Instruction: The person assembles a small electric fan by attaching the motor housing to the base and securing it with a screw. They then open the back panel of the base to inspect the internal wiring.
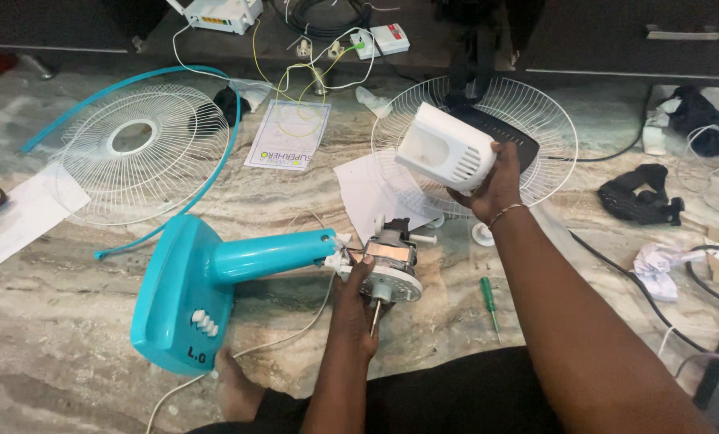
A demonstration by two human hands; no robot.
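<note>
- On the floor [536, 265], left hand [358, 301] pinches the bare motor [390, 261] on the fan stand [207, 281]; dense, so grip the frame.
- Right hand [492, 189] clamps the white cover [444, 149], held above the motor: light, brittle plastic.

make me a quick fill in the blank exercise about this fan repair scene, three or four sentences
1. The right hand holds up a white plastic motor ____.
2. The left hand grips the bare motor at the end of the fan's ____ coloured stand.
3. A screwdriver with a ____ handle lies on the floor.
4. A white wire fan guard lies ____ on the floor to the left.

Missing words: cover; turquoise; green; flat
</note>
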